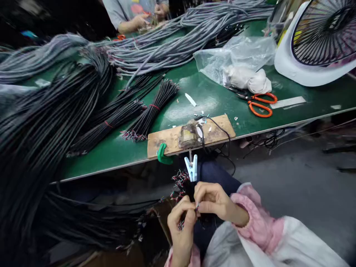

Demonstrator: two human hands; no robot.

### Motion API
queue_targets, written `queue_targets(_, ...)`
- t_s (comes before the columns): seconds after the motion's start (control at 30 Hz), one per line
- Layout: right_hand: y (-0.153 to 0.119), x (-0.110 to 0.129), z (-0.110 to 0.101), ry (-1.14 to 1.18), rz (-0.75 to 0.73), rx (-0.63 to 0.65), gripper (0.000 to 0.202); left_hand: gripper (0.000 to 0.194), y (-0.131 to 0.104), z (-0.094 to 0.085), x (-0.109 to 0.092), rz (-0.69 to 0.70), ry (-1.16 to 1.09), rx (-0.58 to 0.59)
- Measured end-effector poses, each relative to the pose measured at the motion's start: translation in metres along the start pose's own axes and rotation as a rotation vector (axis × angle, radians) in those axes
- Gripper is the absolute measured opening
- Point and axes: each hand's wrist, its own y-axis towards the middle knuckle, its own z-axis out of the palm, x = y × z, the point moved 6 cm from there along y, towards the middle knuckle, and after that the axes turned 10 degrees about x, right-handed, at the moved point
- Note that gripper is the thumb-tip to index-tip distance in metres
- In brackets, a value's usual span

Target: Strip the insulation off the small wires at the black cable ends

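The left hand comes up from the bottom of the view, fingers curled, thumb and forefinger pinched together on a thin wire end. The right hand reaches in from the lower right, its forearm slanting up out of a pink cuff, knuckles raised, thumb and forefinger closed on the same wire end from the other side. The fingertips nearly meet, hiding most of it. The wire end sits above the lap, below a light-blue peg at the near edge of a board on the green worktop. Just behind the hands stands a bundle with red, white and green tips. Across the worktop, a co-worker's grey shirt bears a coloured print too blurred to read.
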Motion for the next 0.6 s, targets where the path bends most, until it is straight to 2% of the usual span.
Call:
queue_targets(0.13, 0.001, -0.009, 0.005, 0.143, 0.106, 0.009, 0.026, 0.025, -0.002, -0.004, 0.001, 0.011, -0.003, -0.085)
queue_targets(0.27, 0.001, -0.017, -0.002, 0.236, 0.096, -0.092, 0.03, 0.025, -0.001, -0.002, -0.003, 0.04, -0.028, -0.071)
queue_targets(0.33, 0.001, -0.016, -0.008, 0.147, 0.078, -0.161, 0.028, 0.027, 0.001, -0.001, -0.005, 0.044, -0.037, -0.064)
queue_targets(0.4, 0.001, -0.009, -0.008, -0.017, 0.042, -0.158, 0.028, 0.03, 0.004, -0.001, -0.006, 0.026, -0.023, -0.076)
queue_targets(0.5, 0.001, 0.011, -0.002, -0.319, -0.106, -0.132, 0.019, 0.039, 0.006, -0.003, -0.007, 0.014, 0.022, -0.101)
queue_targets(0.6, -0.003, 0.027, 0.002, -0.568, -0.242, -0.173, 0.014, 0.04, 0.007, -0.004, -0.007, 0.029, 0.046, -0.088)
